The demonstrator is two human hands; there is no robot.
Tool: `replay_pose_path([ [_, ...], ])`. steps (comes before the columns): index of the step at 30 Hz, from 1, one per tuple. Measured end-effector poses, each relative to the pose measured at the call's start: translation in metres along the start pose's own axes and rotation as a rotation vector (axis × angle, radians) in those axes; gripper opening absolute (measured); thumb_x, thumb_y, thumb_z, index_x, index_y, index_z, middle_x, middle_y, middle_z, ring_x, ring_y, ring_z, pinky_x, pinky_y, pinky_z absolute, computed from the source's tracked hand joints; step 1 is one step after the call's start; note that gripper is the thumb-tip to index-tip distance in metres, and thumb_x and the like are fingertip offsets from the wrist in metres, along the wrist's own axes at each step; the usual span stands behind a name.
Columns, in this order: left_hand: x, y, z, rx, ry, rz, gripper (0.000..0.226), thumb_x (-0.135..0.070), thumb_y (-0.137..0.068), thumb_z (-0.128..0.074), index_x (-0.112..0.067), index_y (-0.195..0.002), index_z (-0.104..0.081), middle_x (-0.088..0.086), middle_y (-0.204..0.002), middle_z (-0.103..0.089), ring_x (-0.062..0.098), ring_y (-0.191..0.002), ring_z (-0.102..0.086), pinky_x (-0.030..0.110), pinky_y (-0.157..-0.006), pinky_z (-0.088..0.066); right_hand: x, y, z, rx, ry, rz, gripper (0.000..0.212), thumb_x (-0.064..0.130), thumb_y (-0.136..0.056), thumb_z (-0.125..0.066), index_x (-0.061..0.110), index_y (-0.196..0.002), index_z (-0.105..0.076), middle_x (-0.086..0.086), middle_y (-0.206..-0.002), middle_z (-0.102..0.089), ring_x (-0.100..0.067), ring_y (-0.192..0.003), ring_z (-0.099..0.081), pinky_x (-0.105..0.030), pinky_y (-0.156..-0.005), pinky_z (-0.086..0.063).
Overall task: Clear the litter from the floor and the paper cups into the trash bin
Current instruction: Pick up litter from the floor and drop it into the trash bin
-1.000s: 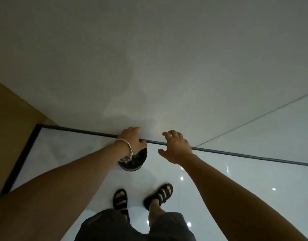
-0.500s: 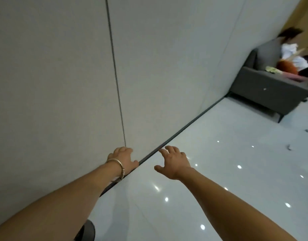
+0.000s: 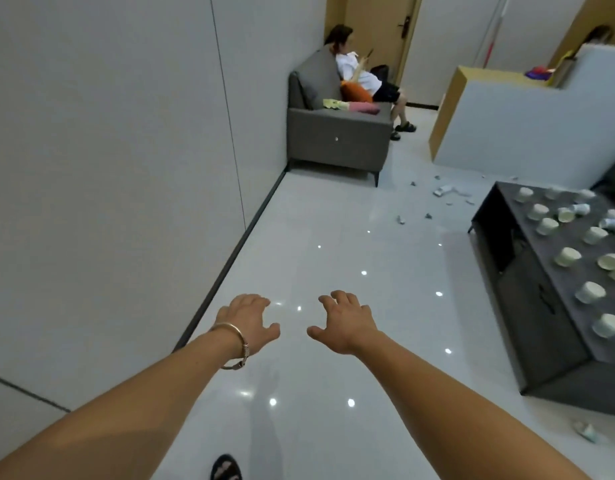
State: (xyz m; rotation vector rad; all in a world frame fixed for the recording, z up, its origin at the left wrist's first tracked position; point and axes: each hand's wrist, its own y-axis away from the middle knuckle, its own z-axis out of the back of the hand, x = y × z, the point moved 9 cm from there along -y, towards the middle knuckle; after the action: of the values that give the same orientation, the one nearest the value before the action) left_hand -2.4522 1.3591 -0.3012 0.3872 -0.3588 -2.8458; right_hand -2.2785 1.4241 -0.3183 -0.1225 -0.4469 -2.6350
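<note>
My left hand (image 3: pixel 248 320), with a bangle on the wrist, and my right hand (image 3: pixel 347 322) are stretched out in front of me over the glossy white floor, fingers loosely bent, holding nothing. Several white paper cups (image 3: pixel 567 256) stand or lie tipped on the dark low table (image 3: pixel 534 306) at the right. Scraps of litter (image 3: pixel 443 191) are scattered on the floor between the sofa and the table. One crumpled piece (image 3: pixel 585 431) lies by the table's near corner. No trash bin is in view.
A grey wall (image 3: pixel 126 168) runs along the left with a dark skirting. A grey sofa (image 3: pixel 337 140) with a seated person (image 3: pixel 365 77) stands at the far end. A white and wood counter (image 3: pixel 528 126) is at the back right, a door behind.
The view has swung up and right from the wall and the black bin at my feet to the room. My left hand no longer touches the bin; both hands stay outstretched.
</note>
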Motion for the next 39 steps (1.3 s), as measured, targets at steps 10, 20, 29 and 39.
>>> replay_pose_path([
  [10, -0.080, -0.189, 0.039, 0.058, -0.009, -0.237, 0.066, -0.054, -0.087, -0.047, -0.023, -0.143, -0.033, -0.003, -0.150, -0.031, 0.019, -0.139, -0.024, 0.038, -0.110, -0.027, -0.115, -0.098, 0.056, -0.016, -0.047, -0.299, 0.075, 0.060, -0.090, -0.046, 0.023, -0.151, -0.024, -0.004, -0.158, -0.021, -0.026, -0.144, -0.019, -0.048, -0.112, -0.025],
  [20, -0.190, -0.333, 0.045, 0.139, -0.133, -0.434, 0.066, -0.054, -0.086, -0.047, -0.023, -0.143, -0.033, -0.002, -0.151, -0.030, 0.019, -0.140, -0.023, 0.040, -0.110, -0.028, -0.229, -0.167, 0.082, -0.045, -0.188, -0.528, 0.076, 0.058, -0.089, -0.051, 0.024, -0.151, -0.025, -0.003, -0.158, -0.021, -0.025, -0.143, -0.021, -0.047, -0.112, -0.026],
  [29, -0.314, -0.477, 0.057, 0.155, -0.132, -0.468, 0.068, -0.054, -0.086, -0.048, -0.023, -0.144, -0.032, -0.002, -0.150, -0.032, 0.019, -0.139, -0.024, 0.041, -0.111, -0.028, -0.375, -0.275, 0.146, -0.054, -0.186, -0.540, 0.076, 0.058, -0.090, -0.051, 0.024, -0.152, -0.023, -0.004, -0.157, -0.021, -0.026, -0.142, -0.022, -0.046, -0.109, -0.028],
  [39, -0.377, -0.643, 0.069, 0.184, -0.089, -0.391, 0.068, -0.054, -0.085, -0.048, -0.023, -0.144, -0.033, -0.002, -0.150, -0.033, 0.021, -0.138, -0.026, 0.042, -0.110, -0.030, -0.477, -0.419, 0.199, -0.017, -0.156, -0.503, 0.075, 0.056, -0.090, -0.051, 0.023, -0.151, -0.024, -0.003, -0.156, -0.022, -0.025, -0.141, -0.022, -0.045, -0.109, -0.029],
])
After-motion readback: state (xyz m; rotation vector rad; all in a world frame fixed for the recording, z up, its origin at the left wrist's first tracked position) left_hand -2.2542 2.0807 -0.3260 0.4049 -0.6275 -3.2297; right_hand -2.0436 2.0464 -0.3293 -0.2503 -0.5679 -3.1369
